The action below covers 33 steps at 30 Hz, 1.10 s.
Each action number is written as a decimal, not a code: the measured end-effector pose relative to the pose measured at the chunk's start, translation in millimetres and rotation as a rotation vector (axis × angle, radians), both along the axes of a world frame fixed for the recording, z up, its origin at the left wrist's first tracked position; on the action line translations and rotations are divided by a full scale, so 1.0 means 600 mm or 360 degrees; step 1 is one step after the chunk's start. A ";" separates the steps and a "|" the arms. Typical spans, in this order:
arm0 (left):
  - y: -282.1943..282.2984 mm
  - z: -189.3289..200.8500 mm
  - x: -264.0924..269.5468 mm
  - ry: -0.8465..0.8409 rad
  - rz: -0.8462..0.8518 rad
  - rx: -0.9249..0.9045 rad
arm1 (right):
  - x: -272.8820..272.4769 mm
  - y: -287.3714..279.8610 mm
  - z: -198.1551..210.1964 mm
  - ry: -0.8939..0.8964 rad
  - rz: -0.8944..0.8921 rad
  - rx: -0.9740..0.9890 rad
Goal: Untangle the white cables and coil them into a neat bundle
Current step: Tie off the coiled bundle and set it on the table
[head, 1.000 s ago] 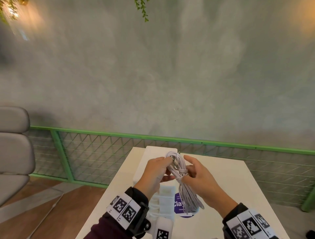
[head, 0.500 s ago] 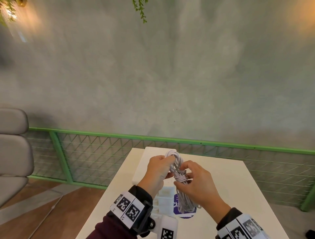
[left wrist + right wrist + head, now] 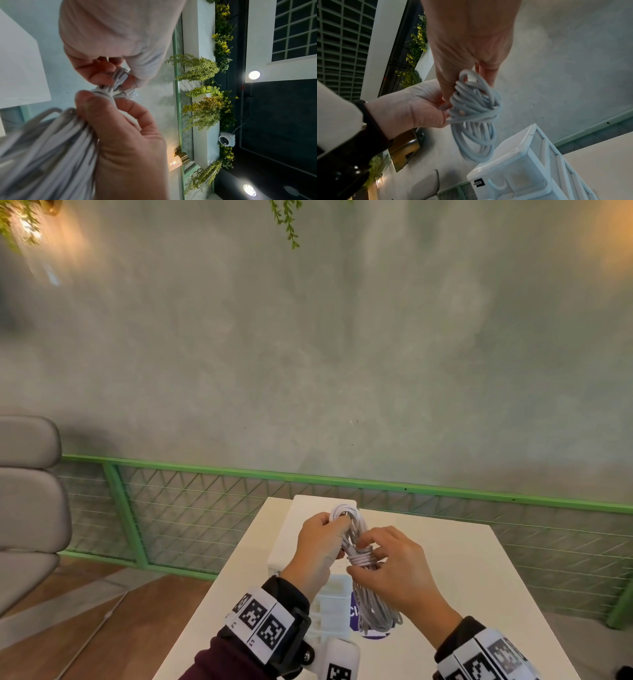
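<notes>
White cable bundle (image 3: pixel 359 559) held above the bench (image 3: pixel 462 577), long axis running away-to-near between hands: left hand (image 3: pixel 317 546) pinches far loop end, right hand (image 3: pixel 394 573) nearer, pinching wrapped waist.

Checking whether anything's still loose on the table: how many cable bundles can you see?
1. The cable bundle is held above the table, between the left hand at its upper loop and the right hand at the wrapped middle. More could be hidden behind the hands.
</notes>
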<state>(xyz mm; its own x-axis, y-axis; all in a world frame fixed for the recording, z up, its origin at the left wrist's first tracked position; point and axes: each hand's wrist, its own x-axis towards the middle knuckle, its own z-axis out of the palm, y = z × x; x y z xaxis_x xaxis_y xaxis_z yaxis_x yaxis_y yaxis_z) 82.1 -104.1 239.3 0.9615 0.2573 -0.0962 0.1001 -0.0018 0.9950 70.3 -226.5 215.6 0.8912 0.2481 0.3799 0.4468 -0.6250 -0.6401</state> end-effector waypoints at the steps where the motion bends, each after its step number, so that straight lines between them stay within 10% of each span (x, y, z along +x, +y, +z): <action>1: 0.000 0.000 0.000 -0.0010 0.0013 0.0020 | 0.000 0.001 -0.001 -0.0016 0.0000 -0.0002; 11: 0.003 -0.006 -0.001 -0.0168 -0.0158 0.0480 | 0.003 0.001 0.001 0.0053 -0.0117 -0.0019; 22: 0.012 -0.075 -0.006 0.0057 -0.0622 -0.0141 | 0.008 -0.037 -0.037 0.0752 -0.0097 0.0736; 28: -0.012 -0.131 0.001 0.0226 -0.0482 -0.0456 | 0.000 -0.068 -0.061 0.1220 0.0191 0.1136; 33: -0.062 -0.196 -0.014 0.0358 -0.0430 -0.0484 | -0.012 -0.100 -0.142 0.1318 -0.0145 0.1400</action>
